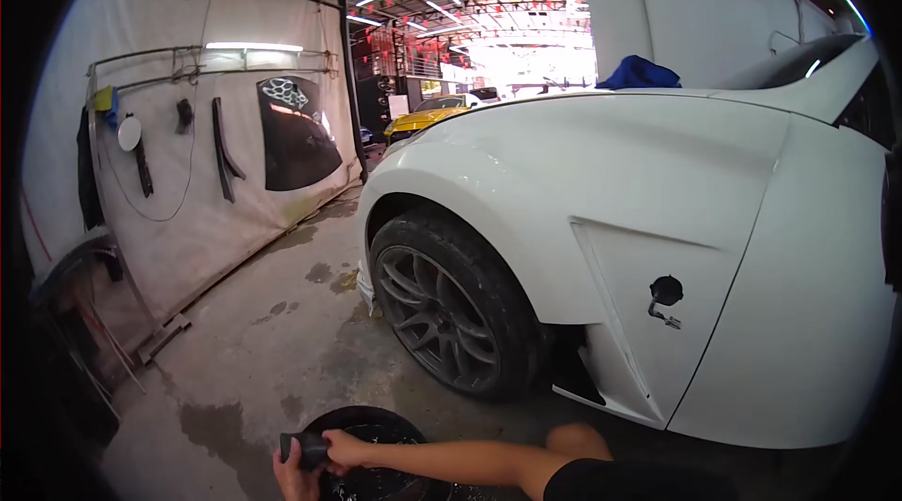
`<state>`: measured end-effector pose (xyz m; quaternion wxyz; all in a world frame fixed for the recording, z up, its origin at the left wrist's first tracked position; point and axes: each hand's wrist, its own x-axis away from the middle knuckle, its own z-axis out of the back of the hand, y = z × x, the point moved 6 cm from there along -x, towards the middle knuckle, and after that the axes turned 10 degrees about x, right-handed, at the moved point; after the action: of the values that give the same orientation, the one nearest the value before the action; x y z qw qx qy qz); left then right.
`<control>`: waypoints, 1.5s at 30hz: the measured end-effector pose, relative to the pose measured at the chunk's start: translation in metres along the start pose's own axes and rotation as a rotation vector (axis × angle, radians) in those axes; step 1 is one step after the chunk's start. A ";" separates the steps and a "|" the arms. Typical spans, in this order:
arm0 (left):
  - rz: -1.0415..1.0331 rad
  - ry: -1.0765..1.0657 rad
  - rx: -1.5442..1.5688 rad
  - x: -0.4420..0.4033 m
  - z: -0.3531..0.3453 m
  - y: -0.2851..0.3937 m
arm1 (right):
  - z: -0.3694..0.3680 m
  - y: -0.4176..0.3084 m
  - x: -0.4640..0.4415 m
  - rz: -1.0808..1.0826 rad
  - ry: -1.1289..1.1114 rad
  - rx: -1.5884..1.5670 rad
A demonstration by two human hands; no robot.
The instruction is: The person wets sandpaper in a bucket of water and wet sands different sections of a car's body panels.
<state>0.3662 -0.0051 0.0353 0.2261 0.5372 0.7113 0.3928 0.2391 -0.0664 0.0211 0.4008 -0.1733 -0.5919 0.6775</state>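
At the bottom of the view, my left hand [294, 475] and my right hand [345, 451] both grip a dark grey block-like piece [303, 448]; its exact kind cannot be made out. The left thumb lies against its near end. My right fingers close round its other end. Just below and beside the hands is a round black basin [374, 410] on the floor, with wet, shiny specks inside. My right forearm crosses over the basin, hiding part of it. A bare knee [575, 442] shows to the right.
A white car [639, 154] fills the right side, its front wheel [442, 313] close ahead. Wiring hangs from a round hole [666, 290] in its fender. A blue cloth [641, 73] rests on the hood. Parts hang on the left sheet wall [225, 125]. The concrete floor [272, 351] has wet patches.
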 end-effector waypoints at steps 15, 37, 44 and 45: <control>-0.199 -0.878 -1.854 0.002 -0.088 -0.057 | 0.063 0.025 0.068 0.128 0.209 0.946; 0.969 -0.809 -0.099 0.130 -0.301 -0.310 | 0.267 0.153 0.354 0.000 0.372 0.497; 1.069 -1.130 0.457 0.175 -0.290 -0.338 | 0.273 0.158 0.383 -0.191 0.401 0.606; 1.019 -1.143 0.342 0.180 -0.289 -0.340 | 0.275 0.160 0.388 -0.210 0.486 0.645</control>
<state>-0.1065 0.0341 -0.0491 0.2631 0.9435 0.2013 -0.0043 -0.2503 0.0446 0.0291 0.6294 -0.1326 -0.2519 0.7231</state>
